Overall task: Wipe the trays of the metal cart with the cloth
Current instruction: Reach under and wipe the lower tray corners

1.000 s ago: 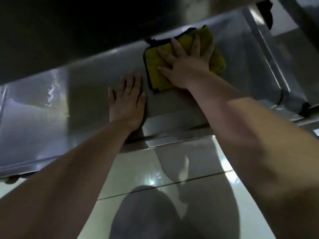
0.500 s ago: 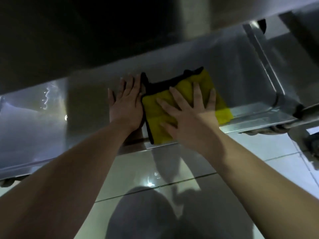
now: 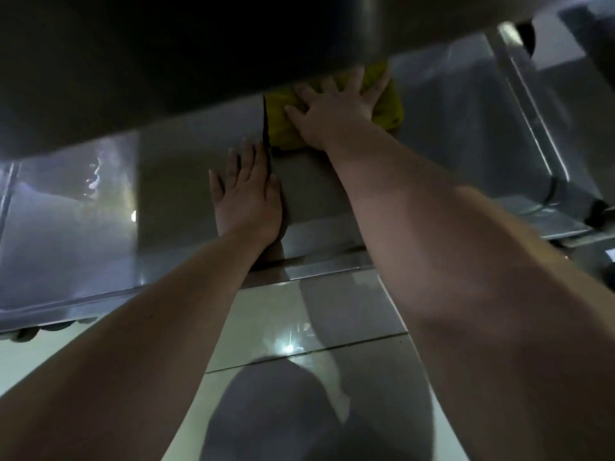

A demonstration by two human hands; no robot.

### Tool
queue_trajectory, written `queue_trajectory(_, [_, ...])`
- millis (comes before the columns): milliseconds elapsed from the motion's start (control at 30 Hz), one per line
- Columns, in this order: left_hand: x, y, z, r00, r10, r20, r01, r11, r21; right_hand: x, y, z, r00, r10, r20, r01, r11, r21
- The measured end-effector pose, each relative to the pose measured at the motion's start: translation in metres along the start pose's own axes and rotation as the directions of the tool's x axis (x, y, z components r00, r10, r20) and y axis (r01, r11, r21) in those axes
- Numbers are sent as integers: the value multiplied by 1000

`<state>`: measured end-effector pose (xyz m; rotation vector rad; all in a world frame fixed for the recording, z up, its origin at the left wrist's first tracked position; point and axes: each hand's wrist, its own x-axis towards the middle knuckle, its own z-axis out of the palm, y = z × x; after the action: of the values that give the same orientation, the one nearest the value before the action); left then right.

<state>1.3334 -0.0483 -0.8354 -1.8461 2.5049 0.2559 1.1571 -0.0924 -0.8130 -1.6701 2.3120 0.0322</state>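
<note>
A yellow cloth [image 3: 281, 126] with a dark edge lies on the lower steel tray [image 3: 73, 227] of the metal cart, far back under the upper tray. My right hand [image 3: 332, 111] presses flat on the cloth with fingers spread; its fingertips and the cloth's far part are hidden by the upper tray's dark underside [image 3: 166, 54]. My left hand [image 3: 246, 194] rests flat and open on the bare tray, just left of and nearer than the cloth.
The tray's raised right rim [image 3: 532, 128] and corner post [image 3: 595, 211] stand at the right. The front lip [image 3: 316, 264] runs below my wrists. Glossy white floor tiles [image 3: 266, 314] lie in front of the cart, with my shadow on them.
My right hand has pushed the cloth away from the tray's front edge to the back, partly under the upper tray. My left hand has stayed in place.
</note>
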Motion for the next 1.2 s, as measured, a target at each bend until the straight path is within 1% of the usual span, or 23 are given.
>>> queue_trajectory(133, [0, 1, -1, 1000, 9, -3, -9, 1000, 6, -24, 6, 10, 999, -42, -12, 42, 998, -39])
queue_trajectory(300, [0, -5, -2, 999, 45, -14, -46, 999, -22, -113, 1, 32, 998, -55, -36, 55, 998, -2])
queue_trajectory(333, [3, -8, 0, 999, 49, -10, -49, 996, -71, -132, -3, 37, 997, -59, -41, 59, 998, -7])
queue_trajectory(367, [5, -9, 0, 999, 38, 0, -37, 985, -168, -146, -6, 42, 997, -63, -40, 63, 998, -18])
queue_trajectory(433, [7, -11, -7, 1000, -10, 18, 16, 914, -404, -161, -7, 47, 997, -77, -22, 76, 997, -23])
queue_trajectory(467, [5, -10, -13, 1000, -29, 3, 26, 874, -486, -162, -5, 44, 997, -83, -5, 83, 997, 10])
queue_trajectory(533, [-4, 0, -29, 993, -108, -55, 58, 822, -566, -158, 1, 32, 998, -60, 20, 56, 983, 173])
queue_trajectory(567, [-11, 10, -36, 988, -119, -96, 47, 831, -554, -153, 8, 26, 1000, -22, -4, 22, 964, 266])
queue_trajectory(600, [-19, 20, -42, 988, -53, -143, -26, 867, -497, -148, 17, 22, 999, 24, -47, -7, 944, 330])
queue_trajectory(633, [-28, 34, -45, 982, 86, -169, -145, 913, -382, -143, 27, 19, 994, 63, -90, -26, 931, 365])
queue_trajectory(667, [-35, 46, -41, 961, 240, -140, -270, 925, -267, -140, 39, 18, 989, 86, -118, -34, 920, 391])
queue_trajectory(700, [-42, 58, -33, 937, 341, -72, -348, 922, -172, -138, 50, 18, 988, 99, -120, -39, 903, 427])
queue_trajectory(733, [-49, 69, -22, 930, 367, 12, -364, 925, -110, -138, 59, 19, 989, 111, -100, -51, 883, 467])
queue_trajectory(800, [-62, 84, -4, 938, 333, 91, -332, 943, -25, -143, 71, 26, 988, 147, -47, -104, 856, 506])
queue_trajectory(867, [-64, 90, 5, 942, 316, 116, -322, 946, 37, -149, 75, 33, 987, 150, -52, -107, 872, 478])
queue_trajectory(967, [-51, 81, 1, 943, 314, 110, -322, 945, 56, -152, 70, 40, 983, 147, -114, -97, 929, 358])
queue_trajectory(1033, [-46, 72, -3, 938, 324, 124, -335, 939, 80, -150, 67, 40, 983, 162, -90, -128, 944, 304])
queue_trajectory(1100, [-40, 55, -8, 939, 316, 132, -329, 940, 87, -151, 65, 39, 989, 141, -44, -128, 967, 221])
queue_trajectory(1200, [-17, 7, -22, 943, 298, 149, -310, 948, 70, -153, 67, 38, 995, 101, 16, -102, 992, 71])
